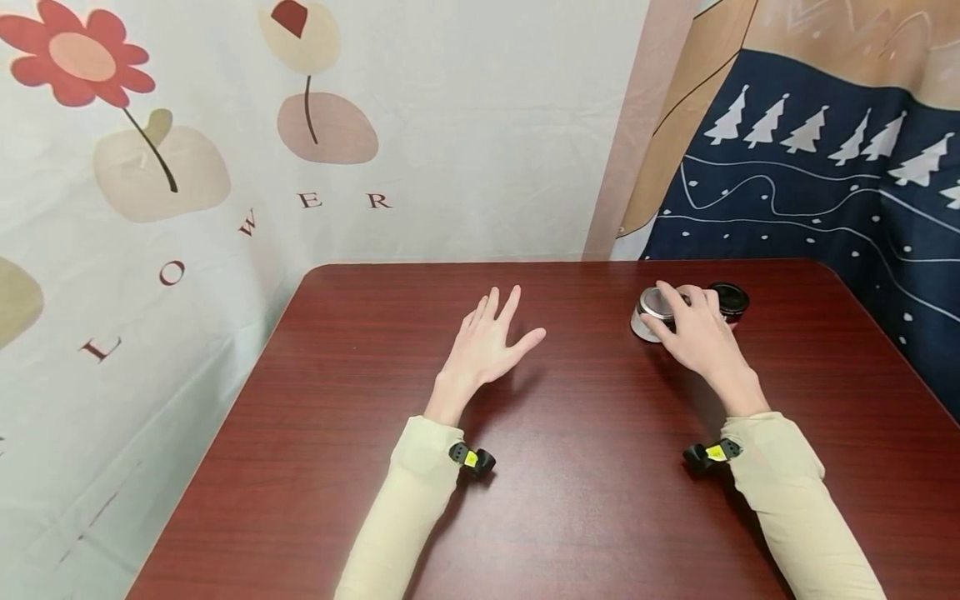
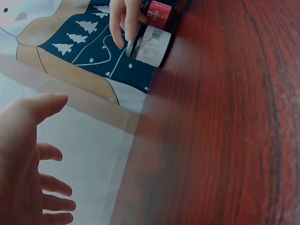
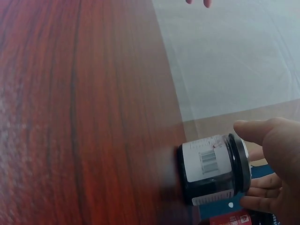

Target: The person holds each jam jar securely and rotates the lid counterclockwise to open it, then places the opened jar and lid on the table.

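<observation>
At far left we see a pale hanging (image 1: 465,92) printed with a red flower (image 1: 82,57) and scattered letters, beyond the edge of a dark red wooden table (image 1: 585,483). Next along, a left hand (image 1: 483,346) hovers above the tabletop, fingers straight and thumb spread wide, holding nothing. A pale sleeve (image 1: 412,487) and a small black camera (image 1: 480,461) sit at its wrist.

To the right, near the table's far edge, we find a silver-lidded jar (image 3: 208,166) standing upright, a white barcode label round its dark body. A right hand (image 1: 701,333) is poised at its lid, part-open, thumb and fingers apart on different sides; whether they touch it, we cannot tell. Just beyond stands a black-lidded jar (image 1: 732,297) with a red label, partly hidden by the hand. Navy cloth (image 1: 795,200) with white trees hangs at far right.
</observation>
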Demonstrator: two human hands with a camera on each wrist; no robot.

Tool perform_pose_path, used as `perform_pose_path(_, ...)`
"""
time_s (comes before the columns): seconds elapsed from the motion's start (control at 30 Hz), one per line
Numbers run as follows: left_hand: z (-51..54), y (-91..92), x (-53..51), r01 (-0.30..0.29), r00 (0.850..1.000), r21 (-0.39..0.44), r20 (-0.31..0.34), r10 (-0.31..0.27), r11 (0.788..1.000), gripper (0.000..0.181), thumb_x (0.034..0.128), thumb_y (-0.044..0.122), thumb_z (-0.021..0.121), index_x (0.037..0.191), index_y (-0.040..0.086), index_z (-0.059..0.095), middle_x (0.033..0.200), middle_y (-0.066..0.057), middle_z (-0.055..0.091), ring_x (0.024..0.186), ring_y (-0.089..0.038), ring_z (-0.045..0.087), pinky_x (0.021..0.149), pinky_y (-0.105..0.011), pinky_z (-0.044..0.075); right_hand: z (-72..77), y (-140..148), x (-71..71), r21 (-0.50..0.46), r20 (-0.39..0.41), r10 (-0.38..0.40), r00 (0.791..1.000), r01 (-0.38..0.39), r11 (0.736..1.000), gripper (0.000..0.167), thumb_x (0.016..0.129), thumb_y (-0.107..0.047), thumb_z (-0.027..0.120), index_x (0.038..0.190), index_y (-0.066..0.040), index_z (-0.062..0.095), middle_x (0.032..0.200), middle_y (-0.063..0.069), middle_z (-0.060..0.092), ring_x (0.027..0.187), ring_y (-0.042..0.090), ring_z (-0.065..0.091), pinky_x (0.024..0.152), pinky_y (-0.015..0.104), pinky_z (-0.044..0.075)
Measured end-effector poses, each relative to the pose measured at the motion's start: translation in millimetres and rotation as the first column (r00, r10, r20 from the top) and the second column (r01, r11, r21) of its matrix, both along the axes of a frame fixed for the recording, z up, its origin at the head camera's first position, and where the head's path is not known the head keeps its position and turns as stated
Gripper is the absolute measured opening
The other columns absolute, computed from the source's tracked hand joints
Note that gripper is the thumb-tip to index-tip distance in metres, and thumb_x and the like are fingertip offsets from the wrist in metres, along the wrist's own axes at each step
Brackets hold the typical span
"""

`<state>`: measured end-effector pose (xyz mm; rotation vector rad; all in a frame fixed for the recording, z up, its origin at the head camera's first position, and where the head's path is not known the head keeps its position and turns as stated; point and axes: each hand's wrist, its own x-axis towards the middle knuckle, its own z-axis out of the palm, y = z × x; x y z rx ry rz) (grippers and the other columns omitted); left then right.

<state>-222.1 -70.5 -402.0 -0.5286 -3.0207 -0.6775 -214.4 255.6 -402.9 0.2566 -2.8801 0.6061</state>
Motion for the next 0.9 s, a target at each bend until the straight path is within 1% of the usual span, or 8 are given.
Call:
perform_pose_path(0.13,-0.7,3.4,-0.5,0.004,1.000,0.004,0.013,-0.004,1.000,0.086,0.0964,0.071,0.039,0.163,0.022,0.015,0.166,-0.019,0.015,0.152,-0.035,0.016,0.121,-0.048,0.015,0.2,1,0.5,-0.007,0.003,-0.007,1.000,0.007,1.000,0.065,0.101,-0.034,0.060,0.151,0.000,0.037,0.139,0.034,0.038,0.125,0.050,0.030,0.088,0.068,0.045)
perform_pose_path(0.3,-1.6,8.6,-0.8,0.016,1.000,0.004,0.019,-0.016,1.000,0.086,0.0967,0.071,0.039,0.163,0.021,0.017,0.166,-0.019,0.017,0.153,-0.033,0.016,0.121,-0.049,0.017,1.3,1,0.2,-0.002,0.007,-0.021,1.000,0.021,1.000,0.069,0.099,-0.037,0.063,0.149,0.004,0.038,0.137,0.036,0.039,0.122,0.050,0.032,0.087,0.067,0.046)
perform_pose_path(0.43,-2.6,12.5,-0.9,0.027,1.000,0.014,0.012,-0.027,1.000,0.085,0.0970,0.069,0.041,0.163,0.020,0.017,0.165,-0.019,0.021,0.152,-0.033,0.019,0.120,-0.051,0.020,1.6,1,-0.5,0.005,0.014,-0.034,0.999,0.034,0.999,0.073,0.097,-0.041,0.065,0.148,0.006,0.038,0.135,0.035,0.040,0.120,0.048,0.033,0.085,0.065,0.048)
perform_pose_path(0.63,-5.3,18.0,-2.3,0.040,0.999,0.040,-0.004,-0.040,0.998,0.084,0.0976,0.067,0.042,0.163,0.019,0.019,0.163,-0.019,0.025,0.149,-0.036,0.025,0.119,-0.051,0.022,0.7,2,-0.6,0.002,0.049,-0.034,0.998,0.034,0.999,0.078,0.096,-0.045,0.065,0.147,0.007,0.038,0.133,0.034,0.039,0.120,0.047,0.037,0.088,0.066,0.047)
perform_pose_path(0.8,-7.4,22.2,-2.4,0.044,0.999,0.065,0.007,-0.045,0.997,0.084,0.0974,0.066,0.044,0.163,0.019,0.020,0.163,-0.017,0.027,0.149,-0.034,0.028,0.118,-0.051,0.024,0.0,3,-0.9,-0.022,0.067,-0.023,0.997,0.025,0.999,0.079,0.095,-0.048,0.064,0.145,0.008,0.040,0.129,0.033,0.039,0.113,0.046,0.044,0.087,0.066,0.048)
perform_pose_path(0.9,-8.3,25.3,-2.7,0.044,0.999,0.063,0.016,-0.045,0.997,0.084,0.0973,0.066,0.045,0.163,0.020,0.019,0.163,-0.016,0.028,0.148,-0.033,0.029,0.118,-0.049,0.024,-0.2,3,-1.3,-0.025,0.075,-0.023,0.997,0.025,0.999,0.080,0.095,-0.050,0.063,0.145,0.009,0.041,0.128,0.032,0.039,0.111,0.047,0.046,0.087,0.067,0.048)
